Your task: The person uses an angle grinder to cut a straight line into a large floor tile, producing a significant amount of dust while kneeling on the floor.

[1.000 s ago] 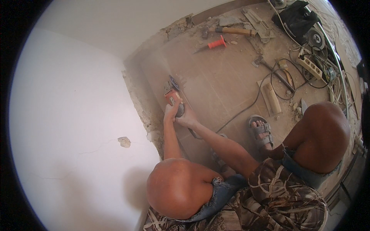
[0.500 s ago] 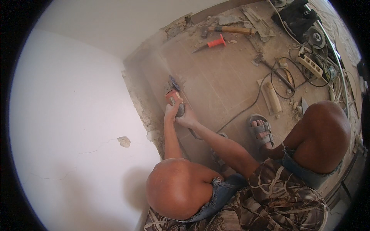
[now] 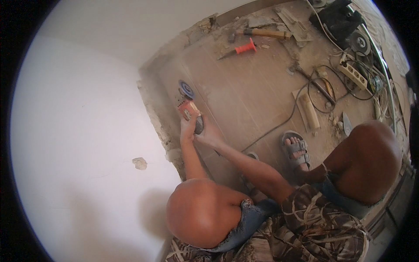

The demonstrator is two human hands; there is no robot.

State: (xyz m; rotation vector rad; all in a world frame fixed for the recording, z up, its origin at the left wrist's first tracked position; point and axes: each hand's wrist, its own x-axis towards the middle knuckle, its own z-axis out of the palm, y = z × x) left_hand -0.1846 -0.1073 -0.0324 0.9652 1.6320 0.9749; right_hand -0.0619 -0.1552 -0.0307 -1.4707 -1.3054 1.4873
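My left hand [image 3: 188,124] and my right hand [image 3: 208,134] both grip an angle grinder [image 3: 189,109] with an orange-red and dark body. Its blue-centred disc [image 3: 186,89] is over the dusty tiled floor [image 3: 231,83], near the broken base of the white wall [image 3: 78,139]; whether the disc touches the tile is unclear. Pale dust hazes the area beyond it. A dark cord runs across the floor from near my hands.
A red-handled chisel [image 3: 244,49], hammer [image 3: 266,34], second hammer [image 3: 318,87], wooden-handled float [image 3: 309,111], trowel [image 3: 346,123], power strip [image 3: 352,74], loose disc [image 3: 360,41], black bag [image 3: 331,22], coiled cables and rubble lie right and back. My sandalled foot [image 3: 294,150] and knees flank my arms.
The grinder and both hands have shifted a little to the left, and its disc now shows more of its face.
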